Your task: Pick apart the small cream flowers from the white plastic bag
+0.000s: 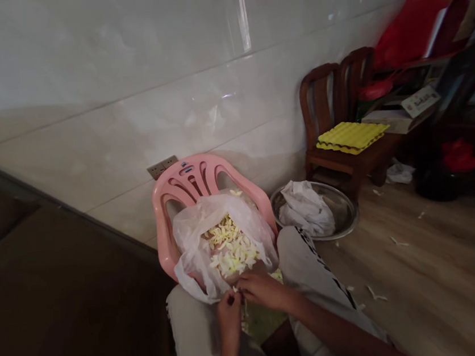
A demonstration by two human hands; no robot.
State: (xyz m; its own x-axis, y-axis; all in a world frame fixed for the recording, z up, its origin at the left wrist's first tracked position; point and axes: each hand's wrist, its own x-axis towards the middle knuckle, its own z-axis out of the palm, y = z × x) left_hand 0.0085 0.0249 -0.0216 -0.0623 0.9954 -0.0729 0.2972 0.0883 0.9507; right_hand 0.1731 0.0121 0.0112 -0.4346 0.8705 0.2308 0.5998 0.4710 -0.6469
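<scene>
Your left hand [230, 317] and right hand [262, 289] are narrowly pinched, fingertips meeting; what they grip is too small to tell. Just ahead, pale yellow strips [230, 247] fill a translucent white plastic bag [191, 263] on a pink plastic chair [189, 175]. A round steel basin [343, 203] lies beyond your right hand.
</scene>
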